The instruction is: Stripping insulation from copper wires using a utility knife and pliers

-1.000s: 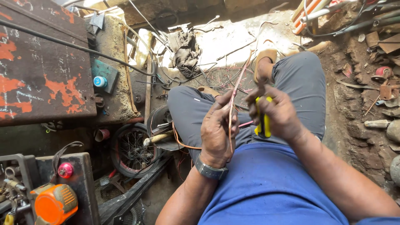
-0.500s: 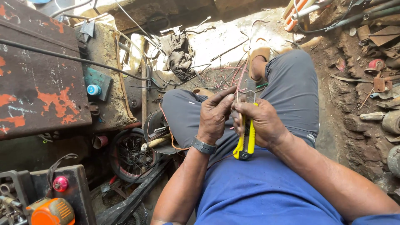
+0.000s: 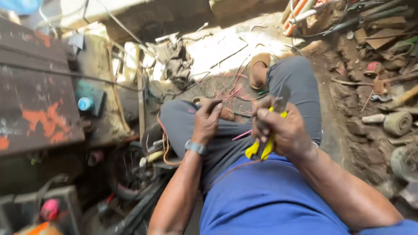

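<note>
At the far left a dark metal panel (image 3: 39, 109) with flaking orange paint fills the view, with a small blue cap (image 3: 85, 104) beside it and a black wheel (image 3: 126, 172) lower down. Your left hand (image 3: 207, 121), a watch (image 3: 197, 147) on its wrist, is curled over your grey-trousered knee, fingertips pinched on thin reddish wires (image 3: 230, 93) that run towards your foot. Just beside it, your right hand (image 3: 281, 132) is closed tight around yellow-handled pliers (image 3: 261, 148), jaws up at the wires. At the right, rusty scrap (image 3: 383, 78) litters the dirt.
</note>
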